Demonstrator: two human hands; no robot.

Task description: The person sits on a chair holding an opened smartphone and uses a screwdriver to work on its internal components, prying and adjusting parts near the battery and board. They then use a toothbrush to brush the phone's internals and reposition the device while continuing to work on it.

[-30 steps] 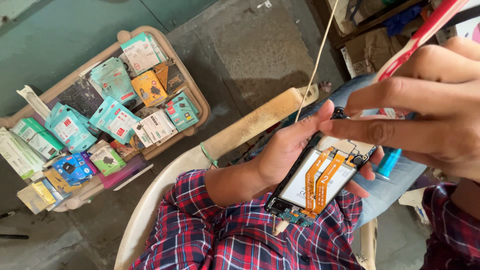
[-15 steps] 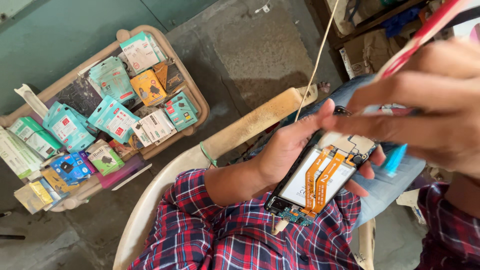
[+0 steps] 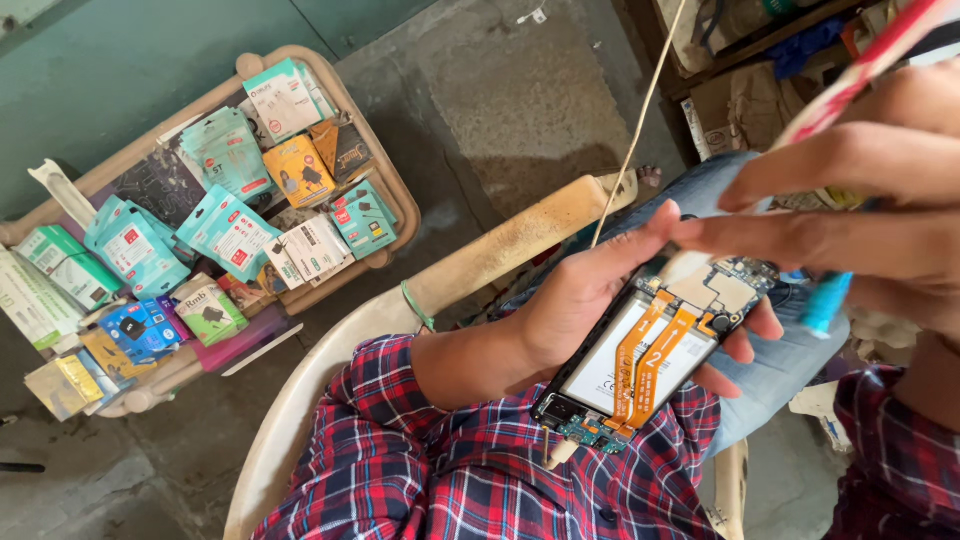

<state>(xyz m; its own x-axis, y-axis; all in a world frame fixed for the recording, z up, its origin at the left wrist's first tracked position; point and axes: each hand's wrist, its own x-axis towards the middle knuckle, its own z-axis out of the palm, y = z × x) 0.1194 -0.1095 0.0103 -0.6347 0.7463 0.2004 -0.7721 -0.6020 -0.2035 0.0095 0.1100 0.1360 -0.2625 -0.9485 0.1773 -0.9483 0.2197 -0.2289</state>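
opened phone held over the lap, tool hand at its upper end

far left, on the concrete floor (image 3: 480, 110): a shallow beige tray (image 3: 385, 180) crowded with small packets (image 3: 228, 232) in teal, white, orange and blue, some lying over its lower left rim. centre: the pale arm of a plastic chair (image 3: 500, 250) runs slantwise from the lower left up toward the middle of the view, a green band (image 3: 415, 305) looped round it. a thin pale cord (image 3: 640, 130) crosses above it, rising to the top edge. below, a red-and-blue plaid sleeve (image 3: 400, 440) leads to the left hand (image 3: 580, 300), which is closed round an opened phone (image 3: 640, 365) with its back cover off; the thumb lies along the phone's upper left side and the fingertips show past its right side. the phone sits tilted above the lap, over the plaid cloth and just beside a jeans-clad knee (image 3: 760, 350); a white battery and two orange flex ribbons (image 3: 645, 360) run along its length, with bare circuit board at both ends. right: the right hand (image 3: 870, 210) hovers over the phone's upper end, fingers pinched on a red-and-white tool (image 3: 850, 75) that slants to the top right corner; a blue-tipped piece (image 3: 825, 300) shows below the fingers. whether the tool's tip touches the board cannot be told.
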